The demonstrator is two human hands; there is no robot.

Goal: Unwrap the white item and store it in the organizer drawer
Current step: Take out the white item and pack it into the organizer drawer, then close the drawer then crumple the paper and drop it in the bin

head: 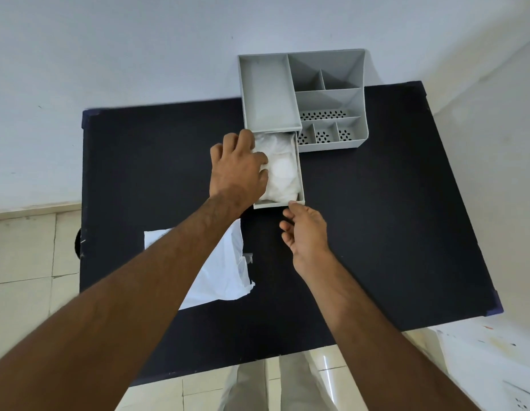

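Note:
A grey organizer point(326, 72) stands at the far edge of the black table point(391, 218). Its drawer point(301, 179) is pulled out toward me. The white item point(283, 173) lies inside the drawer. My left hand point(238, 167) rests over the drawer's left side, fingers pressing on the white item. My right hand point(305, 232) hovers just in front of the drawer's front right corner, fingers loosely curled and empty, thumb tip near the drawer front. The empty white wrapper point(222, 268) lies flat on the table under my left forearm.
The organizer has several open compartments, some with perforated floors point(323, 115). A pale wall rises behind the table. Tiled floor point(23, 262) shows on the left and near side. White paper with marks point(495, 366) lies at the bottom right.

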